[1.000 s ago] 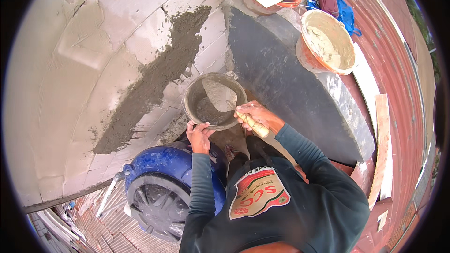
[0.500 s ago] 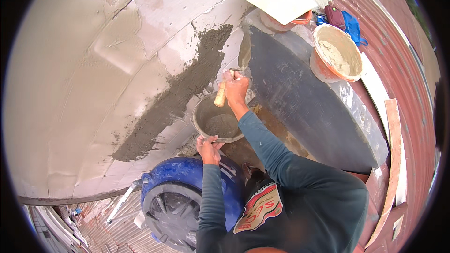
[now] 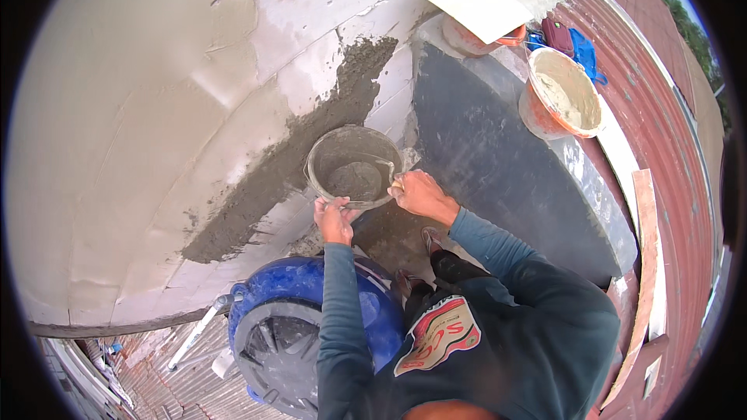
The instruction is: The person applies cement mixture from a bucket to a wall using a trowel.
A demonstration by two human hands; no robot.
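Observation:
My left hand (image 3: 335,219) grips the near rim of a round grey bucket (image 3: 310,157), its fingers curled over the edge. Wet grey mortar (image 3: 352,181) lies in the bottom of the bucket. Wrapped around the handle of a trowel (image 3: 391,171) is my right hand (image 3: 425,196), at the bucket's right side. The trowel's bent metal neck reaches over the rim; its blade is hard to make out against the mortar. Just behind the bucket, a rough band of dark mortar (image 3: 249,201) runs diagonally across the pale block wall (image 3: 288,8).
A blue barrel (image 3: 288,272) with a black lid stands below my left forearm. On the right is a dark slab (image 3: 498,155), with an orange bucket (image 3: 537,113) of pale mix on its far side. A white board (image 3: 476,4) covers another bucket. Red corrugated roofing (image 3: 661,132) lies beyond.
My right hand has swung down from the wall beside the bucket to its right rim, bringing the trowel inside. The bucket has been raised and shifted slightly left, against the mortar band.

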